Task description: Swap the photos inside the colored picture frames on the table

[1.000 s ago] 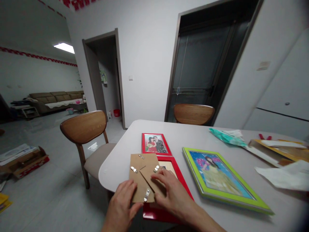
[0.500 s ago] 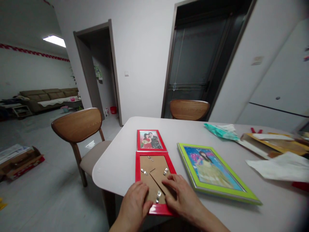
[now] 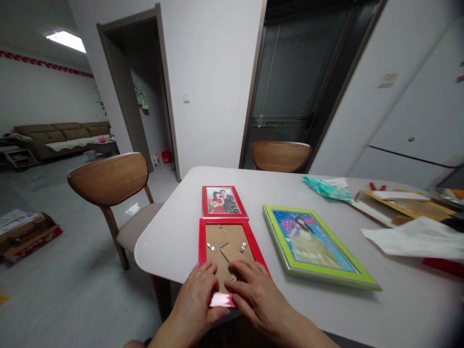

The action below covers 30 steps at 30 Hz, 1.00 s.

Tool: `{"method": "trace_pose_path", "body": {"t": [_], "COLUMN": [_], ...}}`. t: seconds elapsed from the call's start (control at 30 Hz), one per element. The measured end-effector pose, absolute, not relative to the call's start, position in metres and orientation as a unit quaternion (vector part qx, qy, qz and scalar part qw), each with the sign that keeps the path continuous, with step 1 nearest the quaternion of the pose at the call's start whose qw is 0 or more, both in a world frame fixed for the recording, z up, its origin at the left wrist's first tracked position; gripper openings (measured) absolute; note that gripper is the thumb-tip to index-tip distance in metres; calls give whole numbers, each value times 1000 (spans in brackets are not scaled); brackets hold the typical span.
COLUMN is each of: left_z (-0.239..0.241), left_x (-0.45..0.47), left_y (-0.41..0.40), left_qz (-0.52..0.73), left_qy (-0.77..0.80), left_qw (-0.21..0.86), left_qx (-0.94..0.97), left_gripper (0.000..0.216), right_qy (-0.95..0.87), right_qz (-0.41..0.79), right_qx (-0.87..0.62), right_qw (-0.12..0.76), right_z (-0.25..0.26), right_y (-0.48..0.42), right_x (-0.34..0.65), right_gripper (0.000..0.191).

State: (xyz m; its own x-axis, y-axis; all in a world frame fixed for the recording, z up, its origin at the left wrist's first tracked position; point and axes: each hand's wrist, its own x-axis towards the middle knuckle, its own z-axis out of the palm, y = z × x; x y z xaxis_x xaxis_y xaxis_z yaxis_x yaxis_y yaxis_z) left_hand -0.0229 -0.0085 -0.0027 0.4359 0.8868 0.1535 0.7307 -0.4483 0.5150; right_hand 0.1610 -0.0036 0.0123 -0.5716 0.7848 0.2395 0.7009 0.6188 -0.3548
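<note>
A red picture frame [image 3: 204, 241] lies face down at the table's near edge, its brown backing board [image 3: 232, 232] up. Small metal clips sit around the board, and a thin cut-out strip shows in its middle. My left hand [image 3: 194, 295] grips the frame's near left corner, fingers on top and thumb at the front edge. Over the near right part is my right hand [image 3: 259, 295], its fingers bent onto the board by the near clip [image 3: 233, 278], which they partly cover. Touching the far edge, a smaller red frame [image 3: 223, 200] lies face up with a photo of a couple.
To the right lies a green picture frame [image 3: 319, 241] with a photo of a person in a pale dress. Further right are a teal packet [image 3: 328, 188], an opened yellow envelope [image 3: 406, 205] and white paper [image 3: 409, 241]. Wooden chairs [image 3: 112, 179] stand beside the white table [image 3: 170, 232].
My right hand has shifted left and toward me, over the near clip. My left hand stays at the frame's near left corner. The view has tilted slightly.
</note>
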Motion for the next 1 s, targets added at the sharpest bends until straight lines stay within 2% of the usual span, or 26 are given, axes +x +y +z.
{"method": "trace_pose_path", "body": {"t": [0.3, 0.47, 0.57, 0.67, 1.0], "left_z": [1, 0, 0, 1, 0], "left_x": [-21, -22, -21, -20, -21], "left_y": [-7, -7, -7, -8, -7], "left_qz": [181, 182, 184, 183, 192], "left_qy": [500, 503, 509, 512, 517], "left_qw": [170, 174, 179, 185, 190], "left_qx": [830, 827, 821, 818, 812], "left_gripper": [28, 35, 33, 30, 31], "right_qy": [-901, -848, -815, -805, -796], "right_qz": [122, 46, 6, 8, 39], "right_qx": [-371, -480, -546, -566, -565], "right_qw": [189, 220, 195, 181, 213], "right_z": [16, 5, 0, -1, -2], "right_y": [-5, 21, 39, 47, 43], "right_x": [167, 178, 182, 181, 179], "right_gripper": [25, 30, 30, 27, 25]}}
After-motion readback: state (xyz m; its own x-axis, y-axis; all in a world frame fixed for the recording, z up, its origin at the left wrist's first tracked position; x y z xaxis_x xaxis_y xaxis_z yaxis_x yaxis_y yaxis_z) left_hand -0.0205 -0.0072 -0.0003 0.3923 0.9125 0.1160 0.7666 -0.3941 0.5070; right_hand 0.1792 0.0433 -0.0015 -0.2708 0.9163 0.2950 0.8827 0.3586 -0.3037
